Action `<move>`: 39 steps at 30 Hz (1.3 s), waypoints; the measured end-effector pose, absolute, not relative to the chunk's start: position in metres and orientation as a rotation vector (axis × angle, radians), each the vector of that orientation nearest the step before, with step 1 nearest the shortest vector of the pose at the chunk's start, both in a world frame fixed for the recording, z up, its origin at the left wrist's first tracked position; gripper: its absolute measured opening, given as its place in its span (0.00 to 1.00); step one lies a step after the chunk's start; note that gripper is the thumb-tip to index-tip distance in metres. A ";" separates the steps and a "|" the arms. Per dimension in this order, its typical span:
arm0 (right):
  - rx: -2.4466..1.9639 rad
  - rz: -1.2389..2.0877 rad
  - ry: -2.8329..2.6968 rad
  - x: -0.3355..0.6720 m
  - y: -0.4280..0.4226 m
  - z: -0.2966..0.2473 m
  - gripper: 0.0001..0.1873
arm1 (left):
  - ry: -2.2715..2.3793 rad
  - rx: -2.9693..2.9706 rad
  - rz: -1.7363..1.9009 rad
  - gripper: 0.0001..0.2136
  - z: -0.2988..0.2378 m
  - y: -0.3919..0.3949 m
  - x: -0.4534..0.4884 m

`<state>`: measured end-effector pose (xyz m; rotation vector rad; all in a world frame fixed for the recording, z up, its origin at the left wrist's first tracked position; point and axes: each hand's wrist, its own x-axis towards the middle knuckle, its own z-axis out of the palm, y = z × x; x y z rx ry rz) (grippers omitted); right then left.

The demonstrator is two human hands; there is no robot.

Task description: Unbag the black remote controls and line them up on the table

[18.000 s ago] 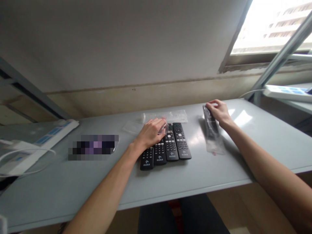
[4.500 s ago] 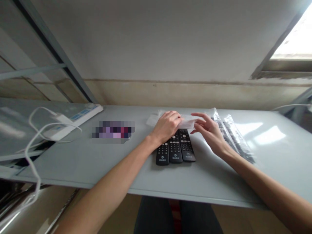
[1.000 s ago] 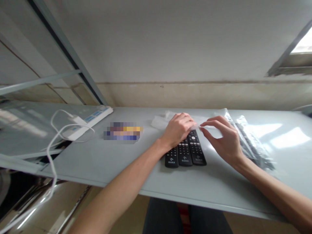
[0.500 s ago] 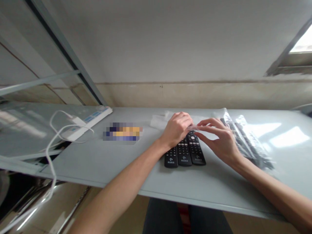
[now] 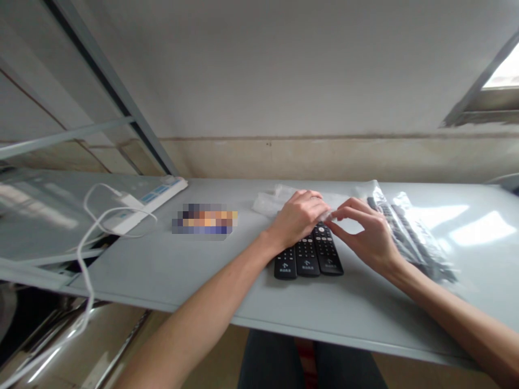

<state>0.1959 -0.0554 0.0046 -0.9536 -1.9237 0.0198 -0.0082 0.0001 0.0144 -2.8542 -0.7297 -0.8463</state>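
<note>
Three black remote controls lie side by side on the grey table: a left remote (image 5: 285, 266), a middle remote (image 5: 307, 259) and a right remote (image 5: 330, 255). My left hand (image 5: 303, 215) is closed over their far ends and hides part of them. Its fingertips hold a crumpled piece of clear plastic bag (image 5: 325, 215). From the other side, my right hand (image 5: 364, 227) pinches the same plastic between thumb and fingers, just above the right remote's far end. More clear plastic bags (image 5: 265, 202) lie flat behind my left hand.
To the right lie several remotes in clear plastic sleeves (image 5: 409, 232). A white power strip (image 5: 162, 193) with a plugged-in white cable (image 5: 87, 237) sits at the left beside a metal frame (image 5: 133, 121). A blurred-out colourful item (image 5: 205, 220) lies left of centre.
My left hand has shifted slightly right and lower over the remotes. My right thumb and fingers have closed into a tighter pinch on the plastic. The remotes have stayed in place.
</note>
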 end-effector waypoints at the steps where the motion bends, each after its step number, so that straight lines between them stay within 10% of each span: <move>1: -0.952 0.020 -1.916 0.196 -0.056 0.006 0.03 | -0.756 -2.852 -0.831 0.14 0.014 0.000 -0.008; 7: -0.934 0.010 -1.889 0.195 -0.061 0.016 0.03 | -0.879 -2.852 -0.809 0.31 0.015 -0.002 -0.008; 18: -0.758 0.185 -2.100 0.191 -0.058 0.005 0.16 | -0.830 -2.894 -0.781 0.09 0.019 -0.003 -0.007; 39: -1.440 0.155 -1.914 0.198 -0.082 0.012 0.21 | -1.010 -2.863 -0.682 0.04 0.013 -0.002 -0.006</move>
